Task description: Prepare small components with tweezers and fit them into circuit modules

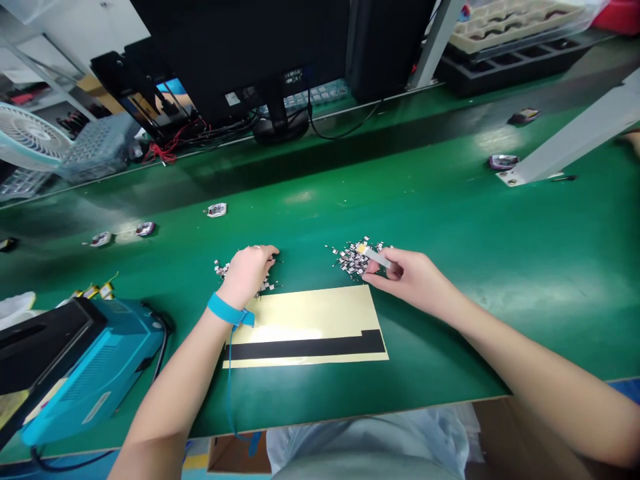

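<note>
My left hand rests palm down with curled fingers over a small scatter of tiny metal parts, and the fingers hide whatever lies beneath them. A blue wrist strap circles that wrist, its cord trailing down. My right hand pinches a grey strip with a yellow tip just above a larger heap of the same parts. Below both hands lies a pale yellow sheet with a black stepped band.
The green bench mat carries several small wired parts. A blue machine sits at the left, with a fan and the back of a monitor beyond. A grey bracket crosses the right, beside another person's fingers.
</note>
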Demonstrator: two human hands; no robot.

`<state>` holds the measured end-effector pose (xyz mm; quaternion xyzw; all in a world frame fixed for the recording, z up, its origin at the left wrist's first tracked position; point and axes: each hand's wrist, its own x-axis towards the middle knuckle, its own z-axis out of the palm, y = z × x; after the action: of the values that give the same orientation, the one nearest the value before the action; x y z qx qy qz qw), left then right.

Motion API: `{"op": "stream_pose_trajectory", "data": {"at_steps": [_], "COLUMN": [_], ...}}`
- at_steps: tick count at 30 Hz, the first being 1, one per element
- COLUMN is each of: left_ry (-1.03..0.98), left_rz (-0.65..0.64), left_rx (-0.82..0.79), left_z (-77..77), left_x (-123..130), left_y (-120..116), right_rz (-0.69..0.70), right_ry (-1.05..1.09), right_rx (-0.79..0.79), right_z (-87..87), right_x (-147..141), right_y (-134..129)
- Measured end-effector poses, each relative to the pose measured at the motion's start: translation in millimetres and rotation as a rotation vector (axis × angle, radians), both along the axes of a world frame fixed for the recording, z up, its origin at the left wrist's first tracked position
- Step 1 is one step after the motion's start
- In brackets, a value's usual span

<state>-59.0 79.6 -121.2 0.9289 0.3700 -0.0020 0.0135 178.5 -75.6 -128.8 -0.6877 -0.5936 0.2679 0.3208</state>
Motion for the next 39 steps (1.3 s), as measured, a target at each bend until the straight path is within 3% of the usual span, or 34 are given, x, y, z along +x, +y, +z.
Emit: {"op": "stream_pose_trajectory", "data": {"at_steps": [6,12,14,19,22,24,27,33,39], "left_ry": [0.081,-0.035,-0.252,-0.887,-0.981,-1.005,-1.062,-0.942,-0.838], "left_rz": [-0.022,-0.074,-0.083,-0.03,0.009,0.019,-0.012,-0.191,-0.271], "left_rx": [0.036,-0.022,-0.159,-0.862,-1.114,-1.159,-1.037,-0.452,-0.261], "left_z": [-1.7,-5.0,-3.9,1.0,-1.0,-4.4,-10.4,-14.5,-12.9], "left_x": [12,13,14,25,33,37,39,36,35], "left_y": [-8,-7,-11,-39,-59,-69,-78,-87,-89], "right_rz": [0.028,0.017,-0.002,-0.045,-0.027,-0.006,0.014,0.068,0.158], "right_ry": [0.013,0.039,0.08,0.359,0.527,0.606,0.653,0.654,0.605], "right_rx": [-0.018,-0.015,-0.028,-0.094,-0.093,-0.115,-0.141,-0.103,-0.087], "right_z": [2.0,0.9,1.8,3.0,-1.0,-4.2,-6.2,-4.1,-3.5], "right_x": [-4,-4,-5,-14,-23,-29,-36,-42,-42], "right_y": [-2,-1,-1,1,1,0,-2,-2,0]}}
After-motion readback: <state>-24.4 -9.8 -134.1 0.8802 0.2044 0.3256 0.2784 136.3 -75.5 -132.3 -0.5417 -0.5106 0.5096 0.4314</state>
